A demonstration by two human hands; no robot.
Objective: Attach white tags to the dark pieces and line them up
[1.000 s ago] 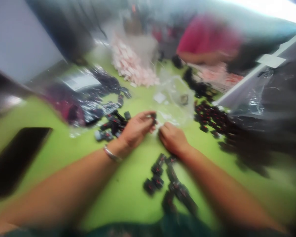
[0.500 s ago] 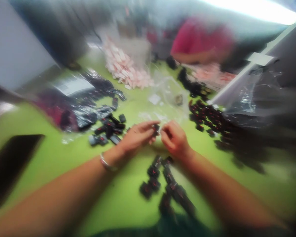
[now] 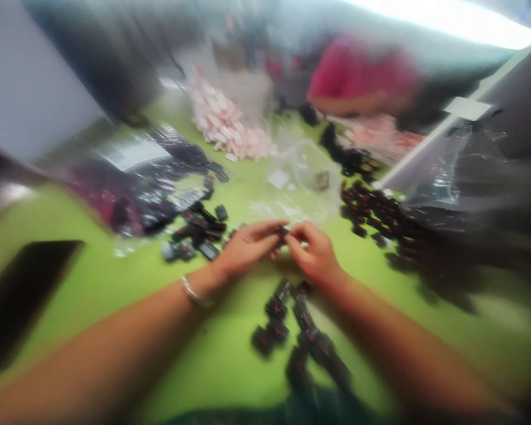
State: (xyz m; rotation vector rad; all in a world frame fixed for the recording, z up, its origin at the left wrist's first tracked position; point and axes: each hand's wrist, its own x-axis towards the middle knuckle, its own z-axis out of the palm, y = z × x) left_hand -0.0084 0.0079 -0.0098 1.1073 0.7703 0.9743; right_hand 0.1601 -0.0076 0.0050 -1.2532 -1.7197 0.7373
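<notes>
My left hand point(image 3: 250, 247) holds a small black part point(image 3: 281, 232) between thumb and fingers above the green table point(image 3: 234, 378). My right hand point(image 3: 314, 248) is closed, its thumb and fingertips pinched against the right side of that part; whether they grip anything else is too small to tell. Below the hands lie several black pieces with red spots point(image 3: 310, 333). Left of my left hand is a loose pile of black pieces point(image 3: 198, 227), with a light grey-blue piece point(image 3: 170, 251) at its edge.
Plastic bags point(image 3: 159, 177) with dark parts lie at left, a dark flat object point(image 3: 22, 295) nearer. Pale pink pieces point(image 3: 225, 127) and a clear bag point(image 3: 307, 171) lie ahead. Black-red pieces point(image 3: 371, 209) are at right. A person in pink point(image 3: 358, 74) is across the table.
The right hand's fingertips have come closer to the black part and now meet it. The left hand has barely moved.
</notes>
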